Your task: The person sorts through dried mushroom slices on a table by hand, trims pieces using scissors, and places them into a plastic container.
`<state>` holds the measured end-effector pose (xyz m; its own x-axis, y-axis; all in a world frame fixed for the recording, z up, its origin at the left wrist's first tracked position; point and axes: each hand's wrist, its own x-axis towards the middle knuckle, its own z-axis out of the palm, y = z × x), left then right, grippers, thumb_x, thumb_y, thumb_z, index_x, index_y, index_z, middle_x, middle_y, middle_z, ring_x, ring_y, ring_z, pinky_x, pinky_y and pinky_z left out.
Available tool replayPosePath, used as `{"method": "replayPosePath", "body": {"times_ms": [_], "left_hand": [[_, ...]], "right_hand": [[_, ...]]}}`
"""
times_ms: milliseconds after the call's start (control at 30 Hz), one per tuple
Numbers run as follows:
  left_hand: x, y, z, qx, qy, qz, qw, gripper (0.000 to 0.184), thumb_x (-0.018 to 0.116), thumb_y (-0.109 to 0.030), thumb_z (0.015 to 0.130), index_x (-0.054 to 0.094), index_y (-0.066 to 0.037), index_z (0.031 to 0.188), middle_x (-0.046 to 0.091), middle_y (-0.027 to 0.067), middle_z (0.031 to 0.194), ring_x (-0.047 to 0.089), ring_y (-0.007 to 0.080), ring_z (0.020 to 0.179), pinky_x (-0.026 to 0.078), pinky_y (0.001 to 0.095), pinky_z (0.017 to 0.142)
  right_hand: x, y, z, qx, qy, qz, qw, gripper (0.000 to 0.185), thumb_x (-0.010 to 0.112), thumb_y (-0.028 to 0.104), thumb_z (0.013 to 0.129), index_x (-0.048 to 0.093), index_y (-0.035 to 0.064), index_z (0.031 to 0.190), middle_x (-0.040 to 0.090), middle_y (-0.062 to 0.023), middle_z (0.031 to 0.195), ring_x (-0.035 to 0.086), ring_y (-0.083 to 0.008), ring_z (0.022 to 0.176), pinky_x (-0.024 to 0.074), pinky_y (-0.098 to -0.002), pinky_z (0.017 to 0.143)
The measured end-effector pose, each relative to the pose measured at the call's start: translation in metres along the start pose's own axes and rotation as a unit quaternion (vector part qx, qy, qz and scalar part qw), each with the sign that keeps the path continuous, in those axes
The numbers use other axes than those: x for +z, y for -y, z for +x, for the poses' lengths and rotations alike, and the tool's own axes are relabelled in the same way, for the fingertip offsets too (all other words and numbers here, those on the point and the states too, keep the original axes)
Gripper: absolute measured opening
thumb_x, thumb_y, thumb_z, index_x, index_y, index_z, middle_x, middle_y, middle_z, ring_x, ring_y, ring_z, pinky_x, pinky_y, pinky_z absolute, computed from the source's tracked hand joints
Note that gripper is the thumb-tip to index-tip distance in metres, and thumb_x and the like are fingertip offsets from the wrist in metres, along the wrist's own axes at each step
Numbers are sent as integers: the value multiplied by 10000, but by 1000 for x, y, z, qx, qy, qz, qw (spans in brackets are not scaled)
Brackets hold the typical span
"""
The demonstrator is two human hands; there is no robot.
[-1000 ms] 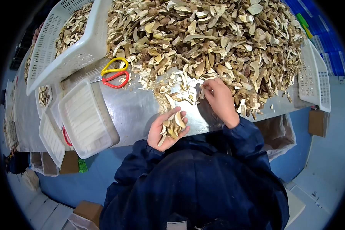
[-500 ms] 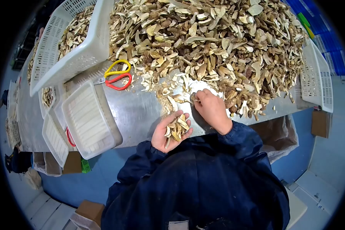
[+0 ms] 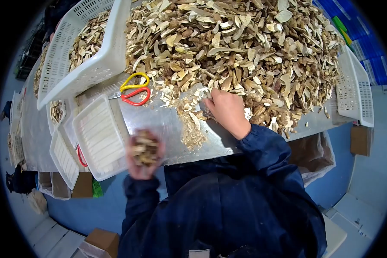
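Note:
My left hand (image 3: 141, 170), blurred by motion, is cupped around a small heap of dried mushroom slices (image 3: 145, 149). It is over the table's front edge, just right of a shallow white plastic tray (image 3: 99, 142) with a ribbed bottom. My right hand (image 3: 228, 111) rests at the near edge of a large pile of dried mushroom slices (image 3: 241, 51). Its fingers are curled and pressed together, and whatever they hold is hidden. Crumbs and small fragments (image 3: 193, 135) lie on the metal table (image 3: 159, 124) between my hands.
Scissors (image 3: 135, 89) with one yellow and one red handle lie left of the pile. A large white basket (image 3: 84, 77) with mushroom slices stands at the left, and another white basket (image 3: 352, 86) at the right. A second white tray (image 3: 64, 159) leans by the first.
My left hand has moved left with the mushroom slices, from beside my right hand to beside the white tray. My right hand has shifted slightly up and left along the pile's edge.

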<state>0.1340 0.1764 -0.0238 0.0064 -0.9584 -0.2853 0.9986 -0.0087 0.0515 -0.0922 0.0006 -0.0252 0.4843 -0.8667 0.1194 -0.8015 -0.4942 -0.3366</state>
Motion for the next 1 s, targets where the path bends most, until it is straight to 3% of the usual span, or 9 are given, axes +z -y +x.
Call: {"method": "replayPosePath", "body": {"times_ms": [100,300,333,400,467,600,667,867,1000], "left_hand": [[11,-76,-32,208,10,232,950,353,377,-303,1005,495,-79,1253,534,121,1286,517,249,1174,409,503,1015],[23,-104,-22,289,-298,688,595,331,476,-189,957,573,-33,1233,514,156,1309,483,240,1206,384,350,1007],[13,-103,-14,365,-234,825,364,326,540,-130,910,583,-27,1217,566,161,1236,494,255,1181,387,364,988],[9,-81,-4,406,-197,841,298,349,604,-97,853,595,-41,1197,575,161,1218,503,267,1158,387,373,987],[11,-56,8,379,-137,870,284,346,628,-69,820,609,-44,1165,556,156,1238,514,282,1140,395,371,978],[12,16,45,241,2,830,503,334,615,-12,799,628,-57,1130,560,147,1203,532,306,1114,412,373,958],[22,42,67,197,9,880,431,410,566,49,797,603,-78,1185,572,134,1201,515,309,1141,396,395,967],[5,58,82,251,75,913,314,296,572,-3,786,684,-105,1040,571,95,1252,479,299,1197,339,413,1014],[0,40,67,213,34,925,312,283,575,-19,786,695,-126,1019,609,70,1196,494,280,1169,314,420,1021]], "right_hand": [[6,1,4,-6,0,-17,1000,238,665,253,780,594,32,730,631,-131,631,638,-303,560,503,-383,493],[6,-16,1,16,25,76,997,180,630,190,769,628,11,747,633,-110,627,631,-229,566,479,-358,527],[2,-23,-2,53,52,196,978,172,640,182,776,634,10,766,625,-84,626,604,-187,564,458,-327,523],[-6,-34,-9,120,108,423,892,159,659,167,792,645,9,805,609,-33,626,551,-103,560,416,-265,516],[-13,-39,-21,169,79,558,809,132,660,129,822,647,11,879,593,25,726,485,-49,616,353,-200,537],[-14,-49,-31,159,71,731,660,151,565,7,837,584,19,986,602,-28,829,526,-68,657,385,-206,525],[-26,-37,-29,155,74,779,603,203,546,-22,827,563,25,1023,609,-44,862,543,-73,676,402,-212,522],[-6,7,-33,19,100,220,970,137,629,167,816,627,83,925,625,-101,628,645,-245,623,486,-350,535],[17,13,-42,-12,73,76,994,172,635,219,809,606,56,856,648,-128,713,636,-328,656,494,-425,574]]}}
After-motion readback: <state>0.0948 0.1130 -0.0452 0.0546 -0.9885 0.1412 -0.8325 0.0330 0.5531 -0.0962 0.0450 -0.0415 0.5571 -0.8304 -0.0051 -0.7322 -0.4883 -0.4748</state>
